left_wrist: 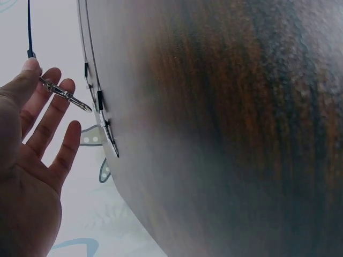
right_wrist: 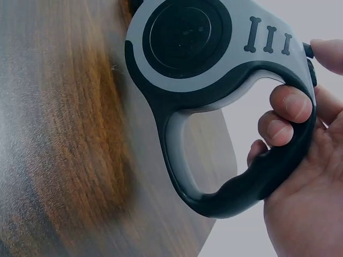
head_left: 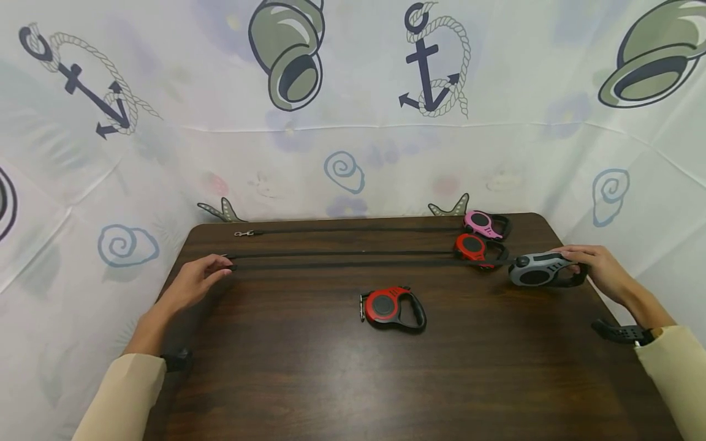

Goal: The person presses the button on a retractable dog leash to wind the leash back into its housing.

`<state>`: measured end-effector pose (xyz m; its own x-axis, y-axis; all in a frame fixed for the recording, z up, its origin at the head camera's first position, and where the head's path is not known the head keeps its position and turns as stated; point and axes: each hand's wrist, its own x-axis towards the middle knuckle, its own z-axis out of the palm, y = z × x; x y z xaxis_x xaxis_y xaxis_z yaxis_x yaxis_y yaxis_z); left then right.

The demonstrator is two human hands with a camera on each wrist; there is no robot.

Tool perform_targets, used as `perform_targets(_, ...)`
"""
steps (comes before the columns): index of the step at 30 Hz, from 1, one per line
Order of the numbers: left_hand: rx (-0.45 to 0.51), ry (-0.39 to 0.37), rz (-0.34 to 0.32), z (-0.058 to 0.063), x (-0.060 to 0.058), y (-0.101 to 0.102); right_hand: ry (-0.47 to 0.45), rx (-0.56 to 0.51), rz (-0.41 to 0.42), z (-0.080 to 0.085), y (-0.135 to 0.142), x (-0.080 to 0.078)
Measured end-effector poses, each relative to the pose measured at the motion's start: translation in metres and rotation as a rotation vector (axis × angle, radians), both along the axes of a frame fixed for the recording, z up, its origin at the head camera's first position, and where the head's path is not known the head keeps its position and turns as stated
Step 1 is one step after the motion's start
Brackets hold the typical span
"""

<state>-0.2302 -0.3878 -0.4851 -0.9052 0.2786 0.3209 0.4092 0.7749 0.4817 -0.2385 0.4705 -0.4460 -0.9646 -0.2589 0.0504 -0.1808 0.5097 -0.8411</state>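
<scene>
My right hand (head_left: 603,272) grips the looped handle of a grey and black retractable dog leash (head_left: 543,264), its thumb at the button in the right wrist view. The black strap (head_left: 353,264) of this leash stretches across to the left. At its end my left hand (head_left: 193,285) pinches the strap between thumb and finger, the other fingers spread. A metal snap clip (left_wrist: 64,93) hangs there in the left wrist view. Behind lie a red retractable leash (head_left: 469,246) and a pink one (head_left: 480,223), their straps drawn out leftward.
Another red retractable leash (head_left: 384,305) lies mid-table with its clip close to its body. The dark wooden table (head_left: 298,380) meets a printed white cloth (head_left: 386,165) at the back and sides. The pink leash's clip (head_left: 242,233) lies near the far left corner.
</scene>
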Motion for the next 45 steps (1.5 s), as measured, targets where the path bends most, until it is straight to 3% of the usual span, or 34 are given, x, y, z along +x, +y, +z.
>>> perform_targets(3,0.005,-0.008,0.001,0.000,0.000,0.000,0.010,-0.053,0.027,0.000,0.000,-0.001)
perform_targets(8,0.004,0.003,0.005,0.000,0.000,-0.001,-0.024,-0.262,0.071,0.000,0.000,-0.002)
perform_targets(13,0.010,0.016,-0.009,-0.001,-0.001,-0.002,-0.022,-0.388,0.100,-0.002,0.001,-0.002)
perform_targets(21,0.008,0.031,-0.025,0.001,-0.002,0.000,0.035,-0.340,0.080,0.002,-0.001,-0.003)
perform_targets(30,-0.002,0.003,-0.022,0.007,-0.002,0.006,-0.041,-0.368,0.068,0.004,-0.007,-0.002)
perform_targets(35,-0.007,-0.001,-0.016,0.009,-0.003,0.008,-0.032,-0.271,0.042,0.003,-0.010,-0.001)
perform_targets(45,0.006,0.012,-0.035,0.010,-0.005,0.012,0.006,0.147,-0.079,0.005,-0.014,0.000)
